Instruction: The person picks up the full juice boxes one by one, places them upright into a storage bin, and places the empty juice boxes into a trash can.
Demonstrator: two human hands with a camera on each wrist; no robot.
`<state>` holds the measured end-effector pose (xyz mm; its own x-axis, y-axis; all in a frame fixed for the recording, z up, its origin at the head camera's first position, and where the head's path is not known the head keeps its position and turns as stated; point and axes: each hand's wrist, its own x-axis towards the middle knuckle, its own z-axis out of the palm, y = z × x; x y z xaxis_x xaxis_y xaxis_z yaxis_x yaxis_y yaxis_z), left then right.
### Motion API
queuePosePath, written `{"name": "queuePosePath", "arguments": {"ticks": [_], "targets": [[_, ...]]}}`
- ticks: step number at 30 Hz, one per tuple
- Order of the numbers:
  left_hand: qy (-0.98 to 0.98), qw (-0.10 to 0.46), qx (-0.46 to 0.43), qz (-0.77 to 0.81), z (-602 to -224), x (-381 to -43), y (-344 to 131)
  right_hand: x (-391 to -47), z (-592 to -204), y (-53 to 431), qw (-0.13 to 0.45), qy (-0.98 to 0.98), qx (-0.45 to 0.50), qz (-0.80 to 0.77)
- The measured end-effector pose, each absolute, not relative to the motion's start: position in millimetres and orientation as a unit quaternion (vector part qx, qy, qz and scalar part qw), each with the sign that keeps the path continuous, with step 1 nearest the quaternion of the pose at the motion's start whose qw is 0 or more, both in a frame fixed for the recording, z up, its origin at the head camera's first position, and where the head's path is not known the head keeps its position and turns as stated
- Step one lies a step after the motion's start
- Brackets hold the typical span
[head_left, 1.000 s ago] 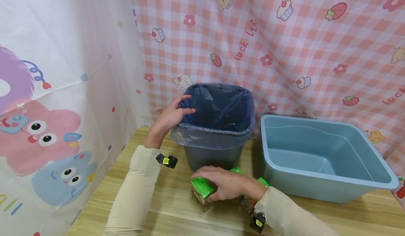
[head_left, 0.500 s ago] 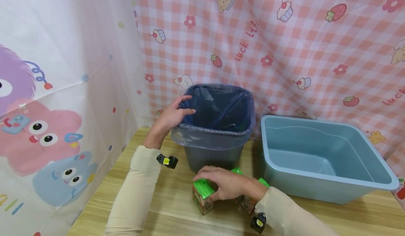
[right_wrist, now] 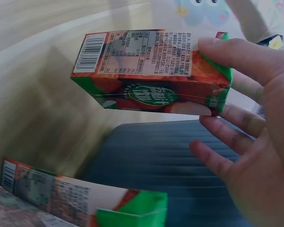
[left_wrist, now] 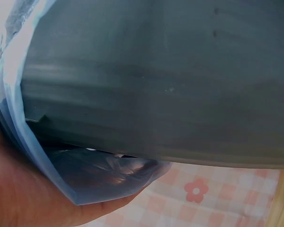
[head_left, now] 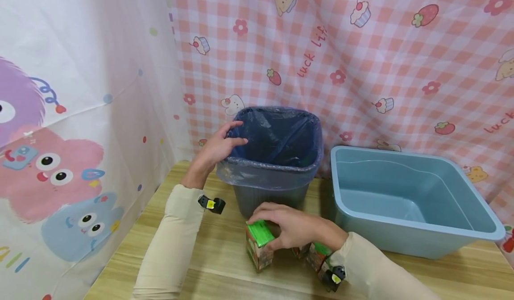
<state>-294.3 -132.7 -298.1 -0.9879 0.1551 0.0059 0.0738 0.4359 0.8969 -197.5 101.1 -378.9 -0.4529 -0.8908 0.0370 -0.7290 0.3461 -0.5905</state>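
Note:
My left hand (head_left: 218,147) grips the left rim of a dark grey trash bin (head_left: 273,199) lined with a bluish plastic bag (head_left: 265,175); the left wrist view shows the hand (left_wrist: 19,189) against the bag's outer fold. In front of the bin, my right hand (head_left: 295,226) pinches a small juice box (head_left: 260,248) with a green top. The right wrist view shows that juice box (right_wrist: 146,71) between thumb and fingers, with a barcode and printed panel. Beside it are more juice boxes (head_left: 319,257), partly hidden under the right wrist.
A large blue plastic tub (head_left: 401,226) stands on the right of the wooden table (head_left: 209,255). A pink checked cloth (head_left: 353,68) hangs behind the bin, and a white cartoon-print cloth (head_left: 120,112) covers the left side.
My right hand has risen slightly with the juice box, and its wrist has shifted right, uncovering more of the boxes below. The left hand stays on the bin's rim.

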Motion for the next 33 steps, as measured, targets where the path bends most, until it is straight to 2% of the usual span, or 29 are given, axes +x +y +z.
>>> {"name": "queuePosePath", "arguments": {"ticks": [23,33], "targets": [[0.845,0.043,0.068,0.529,-297,-293,-132,-190,-331,109,0.121,0.803,-0.517,-0.272],[0.846,0.042,0.068,0.528,-298,-295,-132,-185,-313,110,0.091,0.803,-0.527,-0.262]]}}
